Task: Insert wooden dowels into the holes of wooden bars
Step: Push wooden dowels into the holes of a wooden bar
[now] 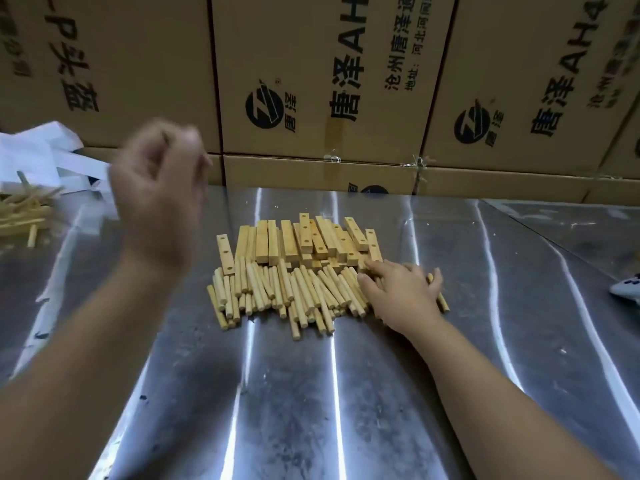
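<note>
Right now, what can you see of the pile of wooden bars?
The wooden bars are short, pale, square-edged pieces with round holes drilled in one face. They lie in a loose heap, side by side, on the metal table, behind the dowels. One bar lies apart at the left. The right hand seems to touch the heap's right end.

Motion blur smears the raised left hand (157, 188), leaving its grasp unreadable; the right hand (401, 292) covers some dowels (277, 292), and the right edge crops a pale object (626, 289).
</note>
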